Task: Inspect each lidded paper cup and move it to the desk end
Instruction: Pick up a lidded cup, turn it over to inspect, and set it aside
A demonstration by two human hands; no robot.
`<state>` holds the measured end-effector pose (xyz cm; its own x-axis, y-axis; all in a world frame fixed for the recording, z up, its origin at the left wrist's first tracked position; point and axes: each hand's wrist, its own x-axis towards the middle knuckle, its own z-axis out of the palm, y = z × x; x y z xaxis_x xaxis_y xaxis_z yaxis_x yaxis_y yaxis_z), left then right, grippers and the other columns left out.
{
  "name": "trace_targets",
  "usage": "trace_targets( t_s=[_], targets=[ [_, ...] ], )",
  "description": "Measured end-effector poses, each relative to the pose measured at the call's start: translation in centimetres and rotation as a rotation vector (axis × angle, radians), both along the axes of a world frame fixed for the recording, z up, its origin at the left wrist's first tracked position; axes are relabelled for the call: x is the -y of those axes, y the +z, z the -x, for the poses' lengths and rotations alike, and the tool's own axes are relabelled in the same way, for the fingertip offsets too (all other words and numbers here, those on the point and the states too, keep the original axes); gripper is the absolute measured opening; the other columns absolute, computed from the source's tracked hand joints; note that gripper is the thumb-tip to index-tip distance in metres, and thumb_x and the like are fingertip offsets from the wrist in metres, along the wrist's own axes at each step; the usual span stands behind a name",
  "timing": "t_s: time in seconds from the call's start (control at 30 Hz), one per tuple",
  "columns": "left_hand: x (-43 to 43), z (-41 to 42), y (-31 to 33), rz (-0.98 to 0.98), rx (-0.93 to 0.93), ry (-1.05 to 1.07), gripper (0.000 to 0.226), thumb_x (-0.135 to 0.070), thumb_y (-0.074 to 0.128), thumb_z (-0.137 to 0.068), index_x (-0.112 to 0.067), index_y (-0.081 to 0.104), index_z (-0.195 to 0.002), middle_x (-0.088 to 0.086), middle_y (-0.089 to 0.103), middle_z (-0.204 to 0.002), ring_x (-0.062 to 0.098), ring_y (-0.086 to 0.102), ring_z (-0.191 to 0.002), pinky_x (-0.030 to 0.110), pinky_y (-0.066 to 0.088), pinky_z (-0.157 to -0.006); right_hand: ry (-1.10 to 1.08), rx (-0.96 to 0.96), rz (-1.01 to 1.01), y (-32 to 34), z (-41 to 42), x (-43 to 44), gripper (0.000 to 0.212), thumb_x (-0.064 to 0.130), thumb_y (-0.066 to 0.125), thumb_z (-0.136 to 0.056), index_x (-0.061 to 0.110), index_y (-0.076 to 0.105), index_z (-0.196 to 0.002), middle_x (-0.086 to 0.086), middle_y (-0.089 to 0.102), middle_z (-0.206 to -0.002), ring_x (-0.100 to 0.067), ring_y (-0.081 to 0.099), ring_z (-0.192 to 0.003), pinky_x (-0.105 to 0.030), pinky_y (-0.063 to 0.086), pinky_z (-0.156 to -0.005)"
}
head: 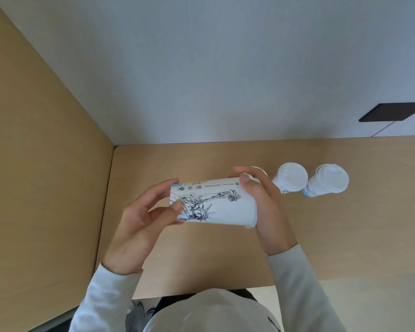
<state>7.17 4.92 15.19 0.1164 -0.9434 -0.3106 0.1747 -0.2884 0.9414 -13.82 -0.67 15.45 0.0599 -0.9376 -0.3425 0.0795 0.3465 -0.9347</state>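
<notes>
- A white paper cup (pixel 216 204) lies on its side in the air at the centre of the frame, above the table (pixel 201 259), held between both hands.
- Its base end, with a pale blue band, points to the left of the frame. Its white lid end points to the right.
- The cup's side bears a dark line drawing of the Statue of Liberty, turned sideways, with a row of small printed symbols along the upper edge.
- The left hand (pixel 139 226) grips the base end, with the thumb on the near side and the fingers curled over the far edge.
- The right hand (pixel 264 202) is wrapped round the lid end, thumb on top and the palm covering most of the lid.
- Both forearms are in light grey sleeves (pixel 297 283).
- To the right, a second lidded cup (pixel 290 177) stands upright on the table, and a third lidded cup (pixel 331 178) stands just beside it, further right.
- A white rim (pixel 260 170) shows behind the right hand's fingers; I cannot tell what it belongs to.
- A wooden side panel (pixel 34 164) fills the left of the frame, meeting the table's left edge.
- A pale wall (pixel 225 68) rises behind the table, with a dark flat panel (pixel 391 112) at the upper right.
</notes>
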Motion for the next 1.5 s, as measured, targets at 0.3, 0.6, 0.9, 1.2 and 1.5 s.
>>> trace_targets(
  t_s=[0.3, 0.6, 0.9, 1.2, 1.5],
  targets=[
    [0.0, 0.3, 0.8, -0.044, 0.031, 0.038, 0.04, -0.033, 0.081, -0.078, -0.018, 0.073, -0.114, 0.003, 0.077, -0.109, 0.015, 0.071, -0.084, 0.026, 0.055, -0.075, 0.022, 0.011, 0.022, 0.6, -0.1, -0.1, 0.042, 0.051, 0.067, -0.073, 0.033, 0.075, -0.11, -0.012, 0.067, -0.128, -0.04, 0.06, -0.125, -0.061, 0.048, -0.104],
    [0.1, 0.7, 0.5, -0.087, 0.05, 0.099, 0.034, -0.033, 0.077, -0.077, -0.017, 0.077, -0.107, 0.01, 0.077, -0.108, 0.022, 0.075, -0.086, 0.032, 0.061, -0.073, 0.024, 0.024, 0.029, 0.2, -0.2, 0.0, 0.041, 0.052, 0.069, -0.071, 0.036, 0.074, -0.108, -0.012, 0.065, -0.127, -0.035, 0.06, -0.126, -0.057, 0.044, -0.111],
    [-0.2, 1.0, 0.9, -0.104, 0.034, 0.099, 0.048, -0.046, 0.074, -0.073, -0.017, 0.072, -0.111, 0.015, 0.076, -0.098, 0.033, 0.071, -0.065, 0.031, 0.058, -0.057, -0.004, 0.023, 0.049, 0.6, 0.1, -0.2, 0.04, 0.051, 0.07, -0.071, 0.029, 0.073, -0.105, -0.022, 0.065, -0.127, -0.044, 0.059, -0.124, -0.063, 0.045, -0.107],
    [-0.8, 0.6, 0.8, -0.03, 0.035, 0.019, 0.06, -0.044, 0.074, -0.068, -0.019, 0.067, -0.121, 0.007, 0.075, -0.11, 0.026, 0.074, -0.083, 0.033, 0.06, -0.069, -0.006, 0.016, 0.059, 0.6, 0.3, -0.4, 0.04, 0.053, 0.07, -0.07, 0.032, 0.073, -0.104, -0.024, 0.06, -0.128, -0.044, 0.057, -0.122, -0.054, 0.048, -0.097],
    [-1.0, 0.6, 1.0, 0.008, 0.056, -0.004, 0.058, -0.038, 0.074, -0.07, -0.016, 0.066, -0.123, 0.006, 0.074, -0.116, 0.026, 0.074, -0.089, 0.034, 0.06, -0.073, -0.028, 0.041, 0.049, 0.7, 0.4, -0.1, 0.033, 0.053, 0.07, -0.069, 0.034, 0.075, -0.095, -0.015, 0.068, -0.111, -0.031, 0.06, -0.105, -0.05, 0.046, -0.094]
  ],
)
